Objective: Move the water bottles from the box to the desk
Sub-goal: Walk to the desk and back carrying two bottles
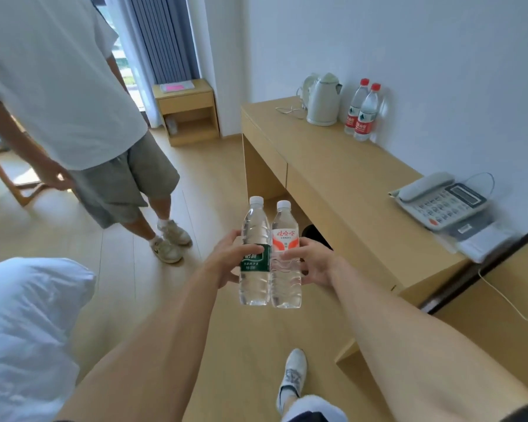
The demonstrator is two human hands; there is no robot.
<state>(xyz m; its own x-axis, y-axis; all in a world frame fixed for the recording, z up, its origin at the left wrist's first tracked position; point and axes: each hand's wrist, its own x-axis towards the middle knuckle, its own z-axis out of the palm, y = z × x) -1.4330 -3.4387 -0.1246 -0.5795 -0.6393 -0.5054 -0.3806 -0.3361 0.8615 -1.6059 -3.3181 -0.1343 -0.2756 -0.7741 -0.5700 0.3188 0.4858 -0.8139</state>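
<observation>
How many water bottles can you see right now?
4. Green-label bottle in the left hand, red-label bottle in the right hand, two red-capped bottles on the desk.

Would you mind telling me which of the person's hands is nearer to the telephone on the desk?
Right. The right hand grips the red-labelled bottle on the side toward the telephone; the left hand, gripping the green-labelled bottle, lies farther from it.
</observation>
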